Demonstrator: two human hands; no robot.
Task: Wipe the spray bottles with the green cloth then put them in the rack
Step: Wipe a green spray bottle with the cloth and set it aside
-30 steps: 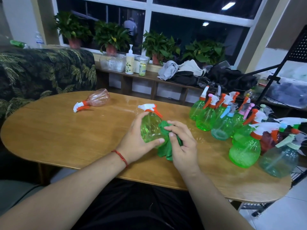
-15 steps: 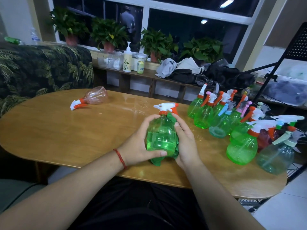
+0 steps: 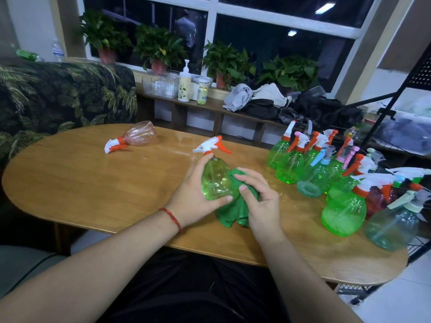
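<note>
The bottle (image 3: 215, 180) has tilted left (looks empty): left hand (image 3: 191, 201) grips it, right hand (image 3: 261, 206) grips cloth (image 3: 231, 213).

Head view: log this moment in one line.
phase: wiping | left hand: grips green spray bottle | right hand: holds green cloth against it | pink bottle: lying on table

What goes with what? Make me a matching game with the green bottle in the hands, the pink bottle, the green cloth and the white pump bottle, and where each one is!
Things
1. green spray bottle being wiped
2. pink spray bottle
3. green cloth
4. white pump bottle

Places
A. on the shelf below the window
B. lying on its side on the table
C. gripped by the left hand
D. bunched in the right hand

Pairs: 1-C, 2-B, 3-D, 4-A
</note>
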